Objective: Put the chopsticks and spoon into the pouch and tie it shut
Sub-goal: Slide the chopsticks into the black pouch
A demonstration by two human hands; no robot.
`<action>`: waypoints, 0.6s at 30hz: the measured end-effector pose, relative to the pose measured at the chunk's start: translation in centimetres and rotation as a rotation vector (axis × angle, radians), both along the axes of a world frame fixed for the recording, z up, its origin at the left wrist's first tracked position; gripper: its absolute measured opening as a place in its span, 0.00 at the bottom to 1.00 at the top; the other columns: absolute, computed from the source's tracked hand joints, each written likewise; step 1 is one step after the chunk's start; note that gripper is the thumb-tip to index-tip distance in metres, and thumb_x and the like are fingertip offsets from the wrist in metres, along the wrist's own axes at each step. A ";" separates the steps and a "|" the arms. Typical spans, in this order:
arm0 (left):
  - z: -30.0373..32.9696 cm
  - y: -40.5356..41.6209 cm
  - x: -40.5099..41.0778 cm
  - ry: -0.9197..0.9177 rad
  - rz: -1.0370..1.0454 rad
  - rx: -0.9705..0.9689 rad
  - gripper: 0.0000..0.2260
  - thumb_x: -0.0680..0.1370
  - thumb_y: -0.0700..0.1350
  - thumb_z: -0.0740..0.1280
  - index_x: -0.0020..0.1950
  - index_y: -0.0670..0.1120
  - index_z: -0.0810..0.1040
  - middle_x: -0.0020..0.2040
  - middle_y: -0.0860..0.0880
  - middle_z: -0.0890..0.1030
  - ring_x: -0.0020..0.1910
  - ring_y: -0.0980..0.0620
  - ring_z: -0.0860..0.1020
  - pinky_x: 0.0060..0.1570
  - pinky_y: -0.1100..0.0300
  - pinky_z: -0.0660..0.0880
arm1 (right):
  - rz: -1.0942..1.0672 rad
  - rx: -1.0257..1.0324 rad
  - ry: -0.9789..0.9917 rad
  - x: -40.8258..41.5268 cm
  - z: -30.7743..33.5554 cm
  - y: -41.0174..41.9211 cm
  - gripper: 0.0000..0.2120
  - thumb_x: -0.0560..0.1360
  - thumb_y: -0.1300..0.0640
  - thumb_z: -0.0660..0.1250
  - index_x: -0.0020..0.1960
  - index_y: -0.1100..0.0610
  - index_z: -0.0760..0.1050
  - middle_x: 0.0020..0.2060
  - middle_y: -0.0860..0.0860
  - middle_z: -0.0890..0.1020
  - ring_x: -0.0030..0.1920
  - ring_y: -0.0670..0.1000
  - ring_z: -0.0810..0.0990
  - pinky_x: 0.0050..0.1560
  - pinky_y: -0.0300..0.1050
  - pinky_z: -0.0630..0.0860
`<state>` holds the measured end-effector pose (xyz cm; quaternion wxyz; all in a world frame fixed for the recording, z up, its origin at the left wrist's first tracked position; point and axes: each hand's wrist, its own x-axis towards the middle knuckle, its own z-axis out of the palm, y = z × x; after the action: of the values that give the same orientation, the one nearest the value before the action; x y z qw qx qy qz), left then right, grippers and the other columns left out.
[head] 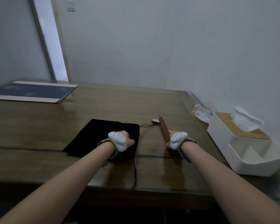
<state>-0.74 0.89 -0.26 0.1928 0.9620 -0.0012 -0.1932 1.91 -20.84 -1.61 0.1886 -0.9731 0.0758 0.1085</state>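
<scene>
A black fabric pouch (pixel 94 136) lies flat on the wooden table (pixel 87 109), its mouth facing right. Its black drawstring (pixel 134 172) trails toward the table's front edge, and a second loop runs right. My left hand (pixel 121 140) rests on the pouch's right part, fingers curled on the fabric. My right hand (pixel 176 139) is closed around a pair of brown chopsticks (pixel 163 126), which point away and left. A metal spoon (pixel 155 121) shows its bowl just beyond the chopsticks; its handle runs toward my right hand, and whether I grip it is hidden.
A white tissue box (pixel 242 143) with a wooden lid stands at the right edge. Crumpled wrappers (pixel 202 114) lie behind it. A dark blue flat folder (pixel 31 92) lies at the far left. The wall runs along the table's far side.
</scene>
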 end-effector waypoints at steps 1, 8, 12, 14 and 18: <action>-0.2 0.8 0.0 0.002 0.020 -0.160 0.10 0.78 0.49 0.58 0.47 0.43 0.72 0.42 0.46 0.75 0.42 0.47 0.76 0.41 0.58 0.73 | -0.009 0.016 -0.004 0.1 0.0 0.0 0.19 0.78 0.60 0.61 0.66 0.66 0.70 0.65 0.62 0.74 0.66 0.59 0.73 0.55 0.44 0.69; -0.9 3.5 -1.6 -0.031 0.208 -0.687 0.10 0.76 0.42 0.61 0.35 0.46 0.71 0.38 0.47 0.73 0.37 0.50 0.74 0.33 0.61 0.73 | -0.077 0.118 0.008 0.8 -1.2 0.2 0.19 0.77 0.61 0.60 0.66 0.67 0.70 0.66 0.63 0.73 0.66 0.60 0.72 0.63 0.48 0.69; -0.4 3.6 -1.7 -0.031 0.227 -0.686 0.06 0.78 0.42 0.59 0.44 0.43 0.73 0.42 0.45 0.73 0.42 0.48 0.74 0.34 0.60 0.73 | -0.131 0.131 -0.024 1.2 -1.3 0.3 0.18 0.77 0.61 0.60 0.66 0.66 0.71 0.65 0.63 0.75 0.65 0.60 0.73 0.62 0.47 0.70; -0.4 3.4 -1.6 -0.033 0.254 -0.674 0.06 0.78 0.42 0.58 0.49 0.41 0.72 0.44 0.44 0.73 0.43 0.47 0.74 0.35 0.59 0.74 | -0.092 0.062 -0.063 1.0 -0.6 0.2 0.18 0.77 0.61 0.59 0.65 0.64 0.71 0.63 0.62 0.76 0.64 0.60 0.74 0.59 0.47 0.71; -0.8 3.2 -1.0 -0.016 0.328 -0.706 0.07 0.79 0.42 0.57 0.50 0.41 0.72 0.42 0.45 0.73 0.40 0.48 0.74 0.34 0.58 0.75 | 0.236 -0.018 -0.183 -0.5 1.9 -0.7 0.08 0.76 0.55 0.57 0.53 0.54 0.72 0.42 0.50 0.79 0.44 0.55 0.80 0.39 0.39 0.72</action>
<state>-1.69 4.09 -1.10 0.5404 0.8253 0.0850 -0.1401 1.41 -21.54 0.26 0.1717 -0.9828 -0.0558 0.0399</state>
